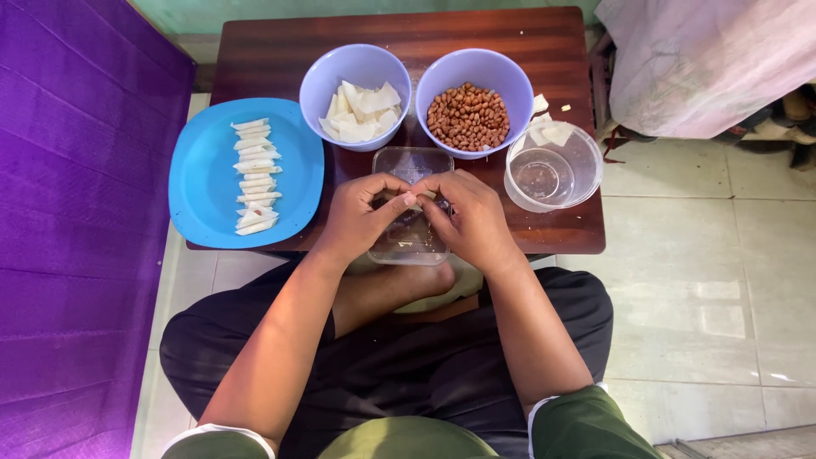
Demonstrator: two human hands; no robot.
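Note:
My left hand [361, 217] and my right hand [472, 217] meet over a clear rectangular plastic container [412, 161] on a low dark wooden table [272, 51]. Their fingertips pinch a small pale piece of wrapper [421, 201] between them; most of it is hidden by the fingers. Just beyond stand a lilac bowl of white square wrappers [357, 106] and a lilac bowl of brown peanuts [467, 115]. On the left, a blue plate [204, 178] carries a column of several folded white pieces [255, 174].
A clear round container [552, 174] sits at the table's right edge with a few wrapper scraps behind it. A purple mat [76, 229] lies on the left, pale floor tiles [705, 280] on the right, and a pink cloth [705, 59] at the top right. My crossed legs are under the table's near edge.

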